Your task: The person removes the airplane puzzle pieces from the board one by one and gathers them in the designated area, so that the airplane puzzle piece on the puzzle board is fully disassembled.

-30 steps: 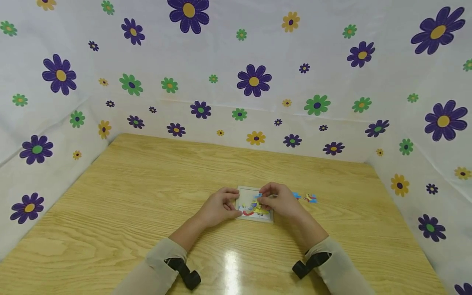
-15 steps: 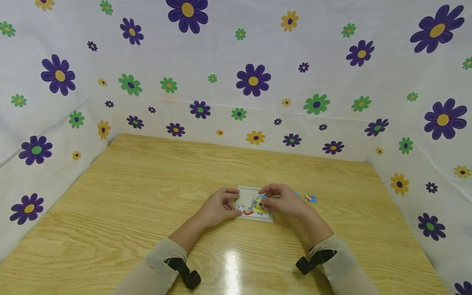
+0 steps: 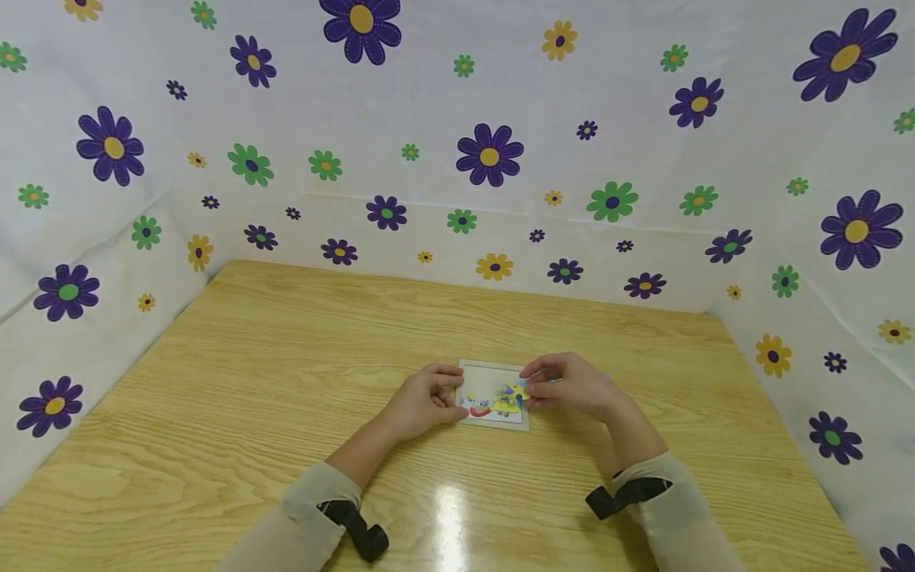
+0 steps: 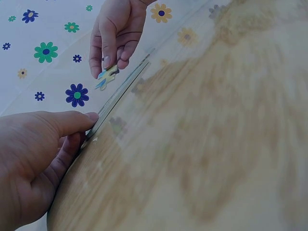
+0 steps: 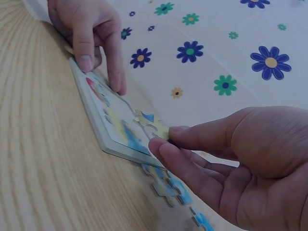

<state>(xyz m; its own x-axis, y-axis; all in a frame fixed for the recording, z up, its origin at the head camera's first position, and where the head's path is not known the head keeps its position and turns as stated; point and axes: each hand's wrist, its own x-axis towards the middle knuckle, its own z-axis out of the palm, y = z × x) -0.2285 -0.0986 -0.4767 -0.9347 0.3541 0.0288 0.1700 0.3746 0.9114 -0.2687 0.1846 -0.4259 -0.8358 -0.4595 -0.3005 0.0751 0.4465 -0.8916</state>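
A small jigsaw puzzle tray (image 3: 493, 373) with a pale rim lies on the table, its lower part filled with a colourful picture. My left hand (image 3: 418, 405) holds the tray's left side, with the thumb at the near corner and the index finger farther back. Between thumb and fingertips, my right hand (image 3: 575, 385) pinches a yellow and blue jigsaw piece (image 5: 148, 119), tilted over the tray's right edge. From the left wrist view, the same jigsaw piece (image 4: 106, 79) hangs above the tray's rim.
Several loose jigsaw pieces (image 5: 166, 185) lie on the wooden table (image 3: 322, 334) right of the tray, mostly hidden behind my right hand in the head view. A white cloth (image 3: 429, 103) with printed flowers stands around the table's back and sides.
My right hand has moved right, from over the tray's picture to its right edge, with the jigsaw piece in its fingers. The left hand has stayed on the tray.
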